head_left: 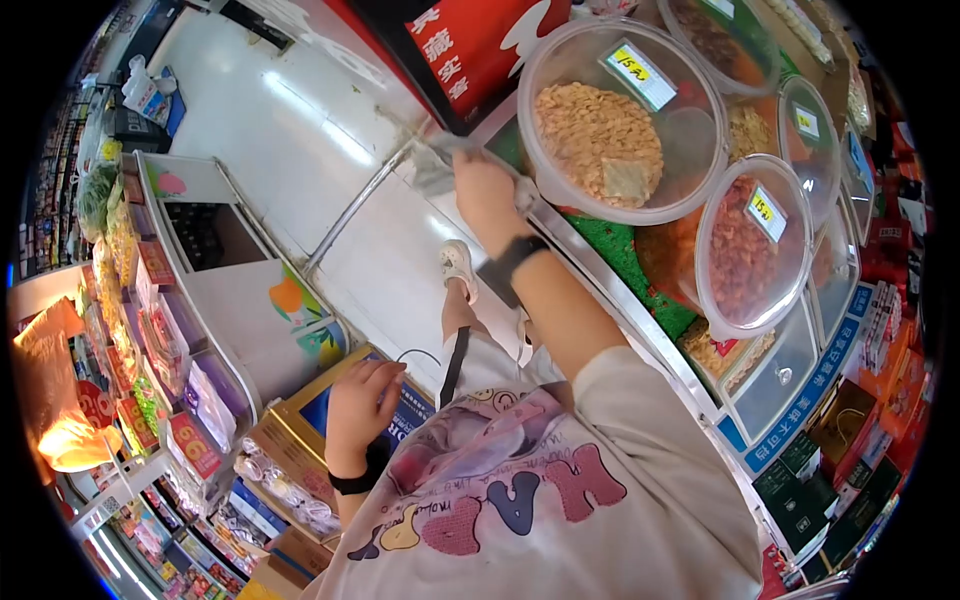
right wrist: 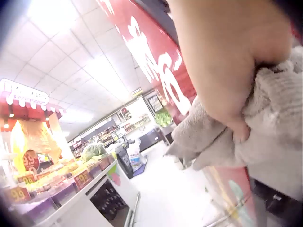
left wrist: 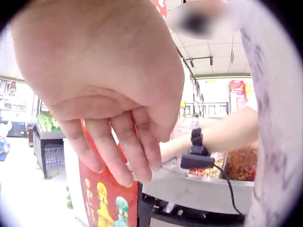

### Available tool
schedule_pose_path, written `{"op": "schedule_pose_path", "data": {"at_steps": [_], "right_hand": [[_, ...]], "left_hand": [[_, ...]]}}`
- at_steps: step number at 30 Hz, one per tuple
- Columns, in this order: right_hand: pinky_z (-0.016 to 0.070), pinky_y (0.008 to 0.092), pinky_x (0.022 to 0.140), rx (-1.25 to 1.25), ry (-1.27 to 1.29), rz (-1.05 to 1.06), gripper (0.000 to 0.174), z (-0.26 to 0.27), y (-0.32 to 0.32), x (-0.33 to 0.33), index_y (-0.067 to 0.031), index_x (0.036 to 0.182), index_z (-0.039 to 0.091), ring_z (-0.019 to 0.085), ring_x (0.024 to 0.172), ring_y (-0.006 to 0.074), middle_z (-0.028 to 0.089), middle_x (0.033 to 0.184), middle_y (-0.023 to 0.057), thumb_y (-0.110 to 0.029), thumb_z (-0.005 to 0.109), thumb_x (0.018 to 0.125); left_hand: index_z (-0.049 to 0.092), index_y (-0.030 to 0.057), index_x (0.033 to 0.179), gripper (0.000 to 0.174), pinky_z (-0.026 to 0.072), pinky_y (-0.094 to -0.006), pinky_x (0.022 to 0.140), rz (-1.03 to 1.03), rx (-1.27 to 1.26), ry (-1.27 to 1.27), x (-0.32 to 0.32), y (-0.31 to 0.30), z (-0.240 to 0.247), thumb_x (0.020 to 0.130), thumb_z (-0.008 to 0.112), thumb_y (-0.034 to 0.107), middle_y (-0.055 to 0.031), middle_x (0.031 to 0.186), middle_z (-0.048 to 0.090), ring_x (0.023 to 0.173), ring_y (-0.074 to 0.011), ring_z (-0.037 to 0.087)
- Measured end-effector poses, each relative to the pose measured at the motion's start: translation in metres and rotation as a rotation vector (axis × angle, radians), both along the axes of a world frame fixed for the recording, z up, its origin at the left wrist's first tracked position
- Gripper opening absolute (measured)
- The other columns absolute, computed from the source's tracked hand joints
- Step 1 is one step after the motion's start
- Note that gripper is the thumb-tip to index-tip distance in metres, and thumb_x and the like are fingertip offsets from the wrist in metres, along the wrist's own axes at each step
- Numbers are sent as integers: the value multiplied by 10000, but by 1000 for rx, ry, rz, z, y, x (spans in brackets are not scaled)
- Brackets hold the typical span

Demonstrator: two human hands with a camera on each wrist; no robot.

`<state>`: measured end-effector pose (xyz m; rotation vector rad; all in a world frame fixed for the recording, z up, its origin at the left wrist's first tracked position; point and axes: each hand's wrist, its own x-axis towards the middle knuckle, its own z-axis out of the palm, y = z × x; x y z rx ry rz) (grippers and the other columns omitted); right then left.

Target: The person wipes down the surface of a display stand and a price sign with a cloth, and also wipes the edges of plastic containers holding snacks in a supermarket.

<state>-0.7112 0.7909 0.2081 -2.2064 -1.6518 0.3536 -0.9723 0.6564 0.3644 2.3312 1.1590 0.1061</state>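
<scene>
My right hand (head_left: 485, 195) grips a grey cloth (right wrist: 279, 113) with a towel-like ribbed weave, at the metal edge (head_left: 600, 292) of the food counter. Folds of it hang below the fingers in the right wrist view. Just beyond the hand sits a big clear tub (head_left: 540, 165) of pale flaky snacks with a price tag. A second clear-lidded tub (head_left: 740, 255), holding reddish pieces, stands closer to my body. My left hand (head_left: 358, 410) hangs at my side with nothing in it. Its fingers (left wrist: 120, 156) are loosely bent in the left wrist view.
A red sign panel (head_left: 475, 45) with white characters rises at the counter's far end. Boxes (head_left: 290, 440) are stacked beside my left arm. Across the aisle floor (head_left: 270, 110) stands a white display stand (head_left: 215, 300) with packaged goods and price cards.
</scene>
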Motion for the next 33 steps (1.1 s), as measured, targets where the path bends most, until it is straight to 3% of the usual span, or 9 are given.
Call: {"op": "schedule_pose_path", "data": {"at_steps": [6,8,11,13,16,23,25,29,33], "right_hand": [[532,397,878,116,-119,-1,177,-19,-119,32,-74,1010,568,643,1056,314,642,1180,194,-107,560,836],[524,394,911,64,-131,5,213,-17,-156,44,-71,1050,567,627,1115,329,619,1251,207,-92,554,838],[500,382,965,-65,-15,14,298,-11,-205,66,-71,1131,565,595,1192,325,593,1314,196,-59,539,835],[491,375,982,-122,7,4,319,-5,-234,77,-70,1154,566,588,1205,308,592,1325,174,-48,519,839],[481,374,999,-145,27,-21,356,-4,-278,91,-66,1171,569,580,1218,293,586,1342,157,-21,518,822],[478,382,1014,-240,110,-156,478,3,-371,109,-78,1189,582,563,1241,295,571,1365,133,58,556,732],[479,383,1015,-250,84,-203,482,-1,-405,114,-86,1193,590,559,1248,290,573,1364,125,60,552,735],[484,385,1011,-263,12,-291,461,-10,-468,120,-93,1183,609,551,1259,284,574,1368,104,58,549,752],[489,395,1004,-271,-35,-325,480,-9,-500,123,-94,1175,610,552,1259,288,568,1379,99,80,578,729]], "left_hand": [[662,109,1043,234,514,-425,760,-181,783,-258,42,10,80,814,666,58,-76,1074,655,923,-269,632],[644,121,1091,262,524,-447,783,-256,1001,-770,64,5,90,834,683,148,-42,1147,642,989,-217,617],[484,166,1326,438,449,-436,915,-648,1179,-1161,82,17,119,950,546,382,-71,1407,444,1240,-274,469],[407,91,1444,650,358,-408,1103,-712,1090,-1269,110,10,139,936,580,458,-110,1479,424,1379,-260,368],[410,84,1433,641,398,-378,1063,-560,1166,-1496,151,6,137,914,615,399,-84,1477,422,1380,-223,367],[381,102,1457,738,451,-375,1000,-974,581,-1726,202,-14,106,822,737,221,-48,1503,378,1365,-217,376],[358,124,1475,760,466,-391,967,-749,789,-1580,193,-24,86,822,734,222,-40,1514,353,1374,-220,355],[544,191,1263,395,493,-424,822,-786,946,-1409,200,-18,64,891,635,288,-26,1359,468,1207,-247,489],[613,177,1150,343,494,-454,781,-696,585,-816,196,-24,43,822,686,247,-26,1204,555,1003,-257,563]]}}
